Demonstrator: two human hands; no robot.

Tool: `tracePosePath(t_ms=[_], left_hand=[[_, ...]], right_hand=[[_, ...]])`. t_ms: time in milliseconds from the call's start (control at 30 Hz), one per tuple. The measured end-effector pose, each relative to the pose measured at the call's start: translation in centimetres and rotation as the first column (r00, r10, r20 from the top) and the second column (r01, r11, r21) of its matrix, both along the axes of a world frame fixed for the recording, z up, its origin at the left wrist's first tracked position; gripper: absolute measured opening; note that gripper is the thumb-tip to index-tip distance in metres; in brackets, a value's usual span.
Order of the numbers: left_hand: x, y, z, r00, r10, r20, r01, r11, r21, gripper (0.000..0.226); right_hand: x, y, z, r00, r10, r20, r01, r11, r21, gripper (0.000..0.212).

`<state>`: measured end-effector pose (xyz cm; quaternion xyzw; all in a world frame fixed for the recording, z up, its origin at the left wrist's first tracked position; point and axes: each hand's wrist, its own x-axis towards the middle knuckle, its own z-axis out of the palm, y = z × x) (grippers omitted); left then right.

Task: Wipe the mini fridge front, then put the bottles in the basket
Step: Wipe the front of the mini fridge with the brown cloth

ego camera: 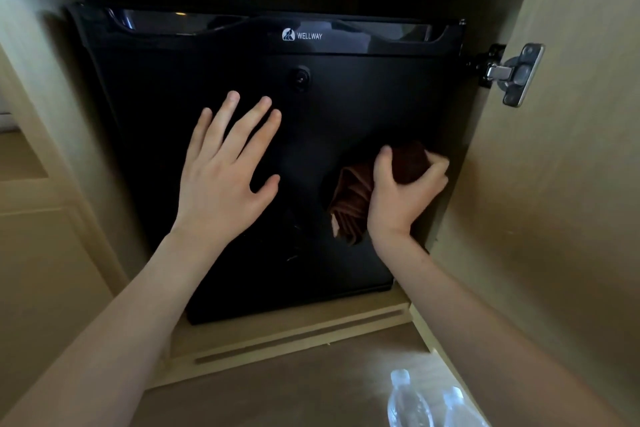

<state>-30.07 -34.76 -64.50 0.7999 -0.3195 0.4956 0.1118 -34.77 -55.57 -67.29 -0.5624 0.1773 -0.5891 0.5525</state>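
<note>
Fridge (194, 87) housed in cabinet (554, 184); left hand (221, 173) spread flat on it, right hand (401, 194) clenched around cloth (353, 201).

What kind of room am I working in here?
Probably a hotel room: a small black mini fridge built into a wooden cabinet, its hinged door swung open, with water bottles on the floor.

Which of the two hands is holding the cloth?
The right hand grips the brown cloth against the fridge door; the left hand is open and empty.
</note>
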Motion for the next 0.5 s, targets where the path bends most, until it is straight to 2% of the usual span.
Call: tracePosePath(t_ms=[133,233,300,433,500], left_hand=[[0.0,0.1,-0.4,1.0,-0.005,-0.005,0.005,1.0,-0.01,0.077],[-0.1,0.1,-0.3,1.0,-0.002,0.0,0.002,1.0,-0.009,0.077],[-0.1,0.1,-0.3,1.0,-0.009,0.008,0.009,1.0,-0.003,0.076],[0.0,0.2,-0.4,1.0,-0.005,0.0,0.005,1.0,-0.005,0.076],[0.0,0.1,-0.4,1.0,-0.003,0.0,0.003,1.0,-0.007,0.076]], right_hand=[[-1.7,0.1,-7.4,0.981,0.009,-0.194,0.014,0.993,0.114,0.043],[-1.9,0.7,-9.8,0.962,0.041,-0.27,0.035,0.962,0.272,0.044],[-1.3,1.0,-8.5,0.972,0.044,-0.23,0.028,0.953,0.301,0.041],[-0.2,1.2,-1.6,0.999,0.028,-0.042,-0.022,0.99,0.142,0.038],[0.5,1.5,0.9,1.0,-0.003,0.031,-0.002,0.988,0.153,0.037]])
